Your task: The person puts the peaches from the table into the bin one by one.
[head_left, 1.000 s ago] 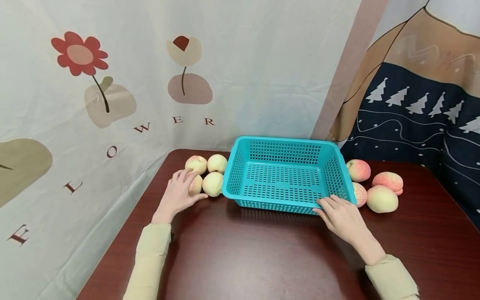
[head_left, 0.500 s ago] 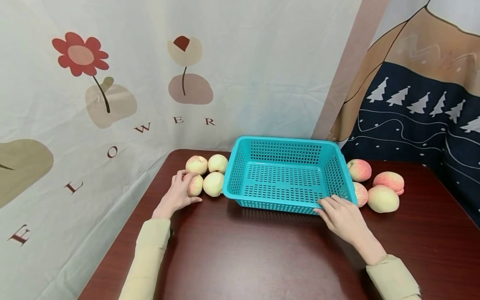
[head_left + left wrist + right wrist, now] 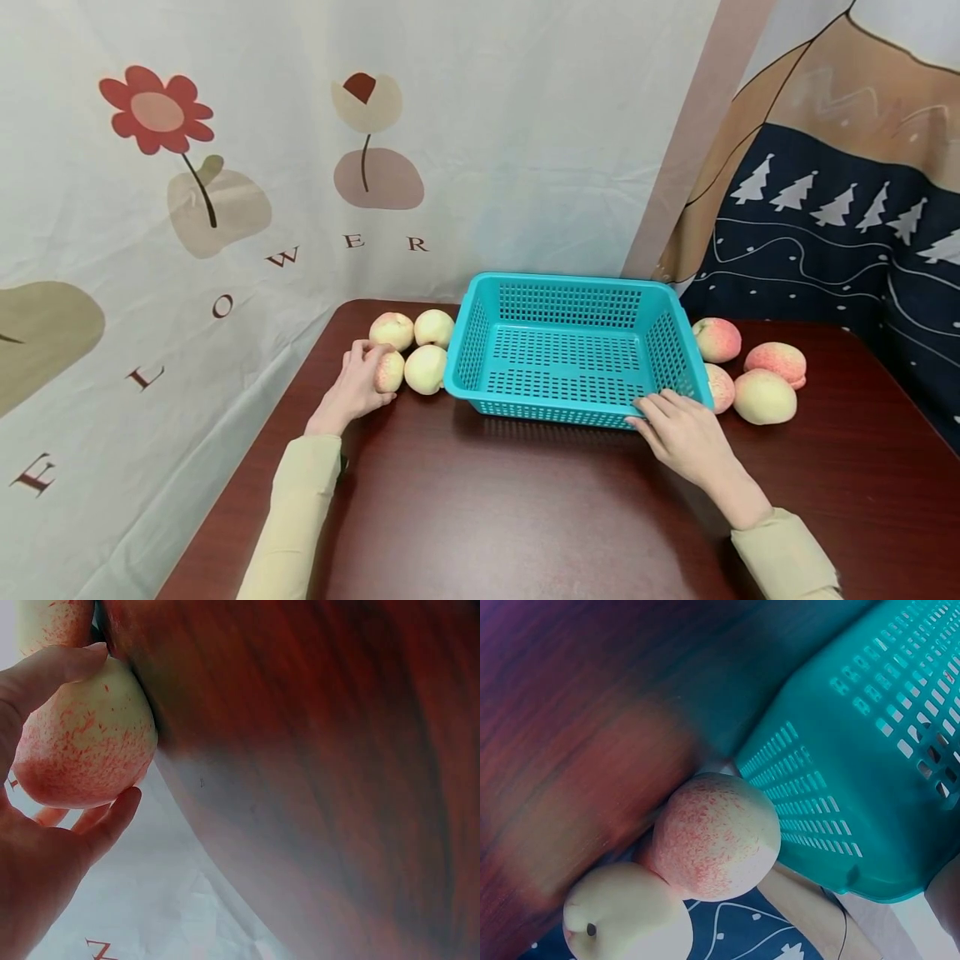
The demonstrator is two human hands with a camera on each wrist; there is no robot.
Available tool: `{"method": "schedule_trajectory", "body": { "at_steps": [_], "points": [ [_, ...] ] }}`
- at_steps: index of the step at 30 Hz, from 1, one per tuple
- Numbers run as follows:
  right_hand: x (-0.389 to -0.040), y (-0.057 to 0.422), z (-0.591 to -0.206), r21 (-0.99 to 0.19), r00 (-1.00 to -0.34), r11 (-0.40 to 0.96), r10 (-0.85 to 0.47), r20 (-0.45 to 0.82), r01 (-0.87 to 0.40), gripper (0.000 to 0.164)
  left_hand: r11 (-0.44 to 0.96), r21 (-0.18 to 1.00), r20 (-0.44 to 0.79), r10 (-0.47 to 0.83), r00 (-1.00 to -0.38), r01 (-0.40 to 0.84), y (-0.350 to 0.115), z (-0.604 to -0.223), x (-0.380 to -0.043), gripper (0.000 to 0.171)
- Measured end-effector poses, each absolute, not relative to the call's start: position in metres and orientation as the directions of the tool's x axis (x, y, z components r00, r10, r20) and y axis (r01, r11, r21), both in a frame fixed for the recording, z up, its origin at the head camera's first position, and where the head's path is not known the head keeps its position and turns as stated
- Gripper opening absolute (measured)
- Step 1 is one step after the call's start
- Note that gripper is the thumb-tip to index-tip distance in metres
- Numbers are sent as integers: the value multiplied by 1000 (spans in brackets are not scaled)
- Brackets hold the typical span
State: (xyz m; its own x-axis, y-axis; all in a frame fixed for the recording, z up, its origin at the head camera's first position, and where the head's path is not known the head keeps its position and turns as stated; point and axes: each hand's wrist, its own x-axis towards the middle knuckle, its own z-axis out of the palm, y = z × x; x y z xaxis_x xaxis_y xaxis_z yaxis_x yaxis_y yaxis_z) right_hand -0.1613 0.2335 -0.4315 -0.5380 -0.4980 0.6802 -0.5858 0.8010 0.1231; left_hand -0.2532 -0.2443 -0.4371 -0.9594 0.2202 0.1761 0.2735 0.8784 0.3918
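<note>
Eight peaches point(image 3: 425, 369), one basket point(image 3: 577, 410)

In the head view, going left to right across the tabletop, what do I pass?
Left hand gripping a peach → cream peach → teal basket → right hand on its near rim → pale peach at the right.

Blush-speckled pale peach point(image 3: 390, 372) lies left of teal basket point(image 3: 577, 412).

Three loose peaches point(image 3: 416, 346) and four more peaches point(image 3: 750, 373) lie on the dark table point(image 3: 510, 517).
</note>
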Motion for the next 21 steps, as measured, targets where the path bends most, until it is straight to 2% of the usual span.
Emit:
{"method": "schedule_trajectory", "body": {
  "at_steps": [21],
  "points": [
    [-161,233,-432,125,-538,803,-497,681,-583,57,887,370,222,203,-954,275,-250,-416,-238,71]
  ]
}}
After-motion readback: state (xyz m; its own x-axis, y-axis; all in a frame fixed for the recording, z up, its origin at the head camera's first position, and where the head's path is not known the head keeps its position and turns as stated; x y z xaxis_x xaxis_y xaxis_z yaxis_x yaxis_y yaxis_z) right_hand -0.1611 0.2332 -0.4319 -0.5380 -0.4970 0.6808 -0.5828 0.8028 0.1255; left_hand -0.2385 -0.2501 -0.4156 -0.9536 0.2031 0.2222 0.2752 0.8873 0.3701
